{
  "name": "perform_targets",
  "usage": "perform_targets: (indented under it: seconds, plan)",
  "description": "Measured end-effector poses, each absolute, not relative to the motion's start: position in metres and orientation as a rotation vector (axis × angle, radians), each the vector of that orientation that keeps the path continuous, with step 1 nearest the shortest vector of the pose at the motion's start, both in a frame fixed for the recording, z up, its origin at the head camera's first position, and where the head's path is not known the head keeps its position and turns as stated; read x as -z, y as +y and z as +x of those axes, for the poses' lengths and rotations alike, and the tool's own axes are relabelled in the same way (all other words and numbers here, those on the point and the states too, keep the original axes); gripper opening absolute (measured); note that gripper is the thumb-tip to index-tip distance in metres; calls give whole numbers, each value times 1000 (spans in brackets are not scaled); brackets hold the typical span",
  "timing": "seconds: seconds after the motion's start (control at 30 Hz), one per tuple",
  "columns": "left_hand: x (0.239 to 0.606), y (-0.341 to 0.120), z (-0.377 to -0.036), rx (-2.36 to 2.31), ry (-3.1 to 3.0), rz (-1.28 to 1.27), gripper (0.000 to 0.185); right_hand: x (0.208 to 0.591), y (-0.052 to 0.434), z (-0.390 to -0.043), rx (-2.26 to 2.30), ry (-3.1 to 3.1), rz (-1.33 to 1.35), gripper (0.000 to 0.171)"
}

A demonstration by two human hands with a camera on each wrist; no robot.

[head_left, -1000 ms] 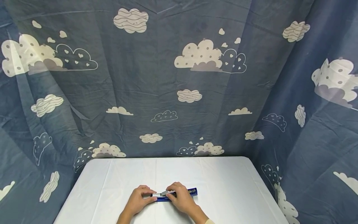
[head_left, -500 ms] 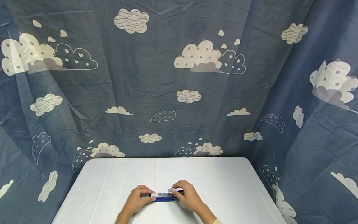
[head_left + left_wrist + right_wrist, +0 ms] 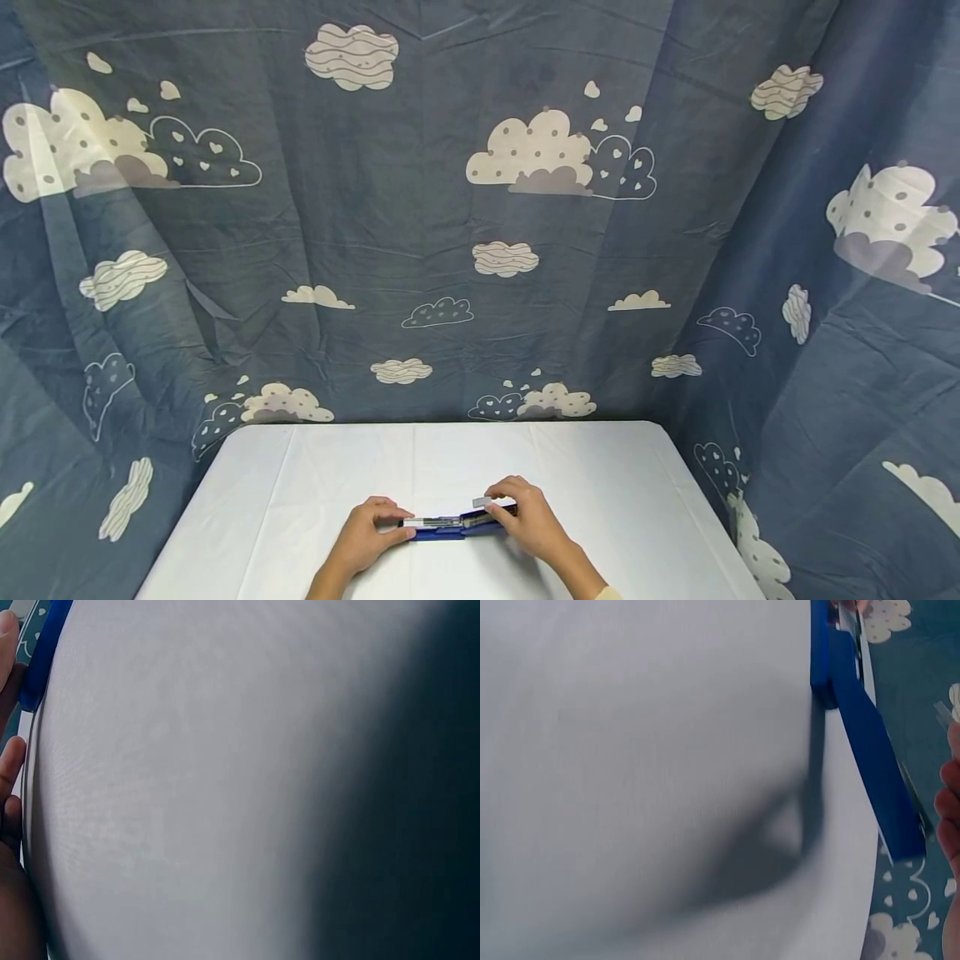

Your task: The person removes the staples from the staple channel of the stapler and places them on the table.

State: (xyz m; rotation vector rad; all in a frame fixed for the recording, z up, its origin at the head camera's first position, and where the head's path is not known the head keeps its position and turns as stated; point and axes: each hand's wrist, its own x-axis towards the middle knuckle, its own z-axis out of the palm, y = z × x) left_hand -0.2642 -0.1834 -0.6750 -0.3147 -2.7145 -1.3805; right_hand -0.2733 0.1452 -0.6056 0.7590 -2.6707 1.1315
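Note:
A blue stapler lies on the white table, its top swung back and tilted up toward the right. My left hand pinches the stapler's left end between thumb and fingers. Just above the swung-back top, my right hand pinches a small grey strip, seemingly staples. In the right wrist view the raised blue top slants away from the base, and the strip juts from the fingertips. Only the stapler's blue edge and part of the left hand show in the left wrist view.
The white tabletop stretches around both hands, with rounded corners at the back. A dark blue curtain printed with clouds hangs behind it and along both sides.
My right hand has lifted the grey strip off the stapler and moved it up and to the right. The stapler's right part now tilts up more. The left hand has barely moved.

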Motion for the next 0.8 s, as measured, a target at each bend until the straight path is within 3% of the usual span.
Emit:
perform_targets:
  seconds: [0.8]
  plan:
    - [675,-182,-262,1377,-2727,-285,27,612,217,-273,-1097,-2665,604,14]
